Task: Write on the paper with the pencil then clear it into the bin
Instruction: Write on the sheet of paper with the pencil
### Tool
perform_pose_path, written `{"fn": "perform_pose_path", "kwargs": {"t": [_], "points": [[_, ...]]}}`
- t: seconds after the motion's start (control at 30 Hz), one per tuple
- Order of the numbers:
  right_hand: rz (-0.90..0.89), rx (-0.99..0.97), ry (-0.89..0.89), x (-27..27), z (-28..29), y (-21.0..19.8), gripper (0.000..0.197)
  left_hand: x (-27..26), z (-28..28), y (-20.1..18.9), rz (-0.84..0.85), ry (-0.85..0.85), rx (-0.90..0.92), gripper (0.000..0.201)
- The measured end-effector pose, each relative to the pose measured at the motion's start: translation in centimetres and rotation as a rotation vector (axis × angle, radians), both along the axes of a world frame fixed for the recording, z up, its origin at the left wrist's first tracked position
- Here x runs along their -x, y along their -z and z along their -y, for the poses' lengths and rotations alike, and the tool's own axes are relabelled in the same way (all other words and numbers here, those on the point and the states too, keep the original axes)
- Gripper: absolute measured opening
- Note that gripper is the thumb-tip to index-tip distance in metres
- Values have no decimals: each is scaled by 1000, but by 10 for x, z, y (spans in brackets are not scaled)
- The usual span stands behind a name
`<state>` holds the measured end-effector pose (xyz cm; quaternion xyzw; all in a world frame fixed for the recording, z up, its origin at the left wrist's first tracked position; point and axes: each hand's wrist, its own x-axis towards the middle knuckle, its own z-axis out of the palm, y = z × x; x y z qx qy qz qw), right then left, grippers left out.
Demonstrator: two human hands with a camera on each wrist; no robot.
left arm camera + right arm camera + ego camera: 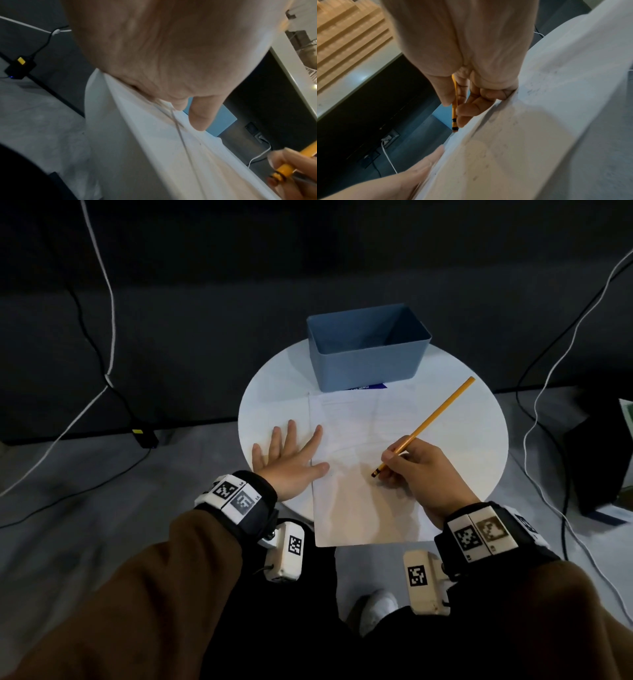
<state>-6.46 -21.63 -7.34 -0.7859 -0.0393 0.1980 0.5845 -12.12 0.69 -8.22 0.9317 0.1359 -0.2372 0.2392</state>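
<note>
The flat left hand [290, 460] should press the white paper sheet [359, 474] firmly on the desk while the right hand [418, 470], pinching the yellow wooden pencil [431, 419], writes lightly.

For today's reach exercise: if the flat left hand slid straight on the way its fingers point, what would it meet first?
Probably the blue plastic bin. The left hand lies flat on the round white table, fingers pointing away and slightly right; bare tabletop lies between. It might just pass the bin's left corner.
</note>
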Motion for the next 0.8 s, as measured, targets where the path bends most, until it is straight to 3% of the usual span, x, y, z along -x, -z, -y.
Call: {"fn": "perform_pose_path", "kwargs": {"t": [0.17,0.37,0.8], "points": [[28,-39,6,2,-2,1,14,0,3,3,-11,26,-75,71],[257,-18,86,3,-7,3,14,-1,1,7,9,28,-58,74],[302,93,8,6,-21,15,8,-4,3,9,4,33,-80,75]]}}
